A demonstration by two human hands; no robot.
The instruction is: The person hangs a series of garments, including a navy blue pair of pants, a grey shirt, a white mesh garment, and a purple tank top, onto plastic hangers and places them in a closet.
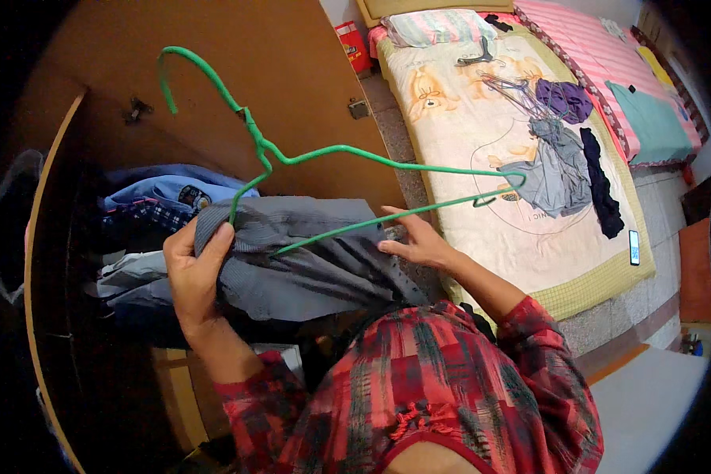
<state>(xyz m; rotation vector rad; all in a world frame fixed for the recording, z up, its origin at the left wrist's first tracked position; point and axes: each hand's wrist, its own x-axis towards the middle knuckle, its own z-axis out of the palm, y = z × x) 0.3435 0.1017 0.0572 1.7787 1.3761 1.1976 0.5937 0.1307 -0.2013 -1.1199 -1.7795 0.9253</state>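
A grey garment with a ribbed part (308, 260) hangs before me. My left hand (198, 260) grips its ribbed edge, the thumb lying on the cloth beside a green wire hanger (355, 149). One end of the hanger goes into the garment; its hook points up and left, and its other end sticks out to the right, uncovered. My right hand (412, 240) is at the garment's right side under the hanger's lower bar, with thumb and forefinger apart. Whether its hidden fingers hold cloth I cannot tell.
At left, an open wooden wardrobe (50, 195) holds folded clothes (166, 192). On the bed (450, 136) at right lie several hangers (512, 89), a grey garment (560, 172), a purple cloth (563, 101), a black cloth (601, 183) and a phone (634, 247). A second bed (604, 53) stands beyond.
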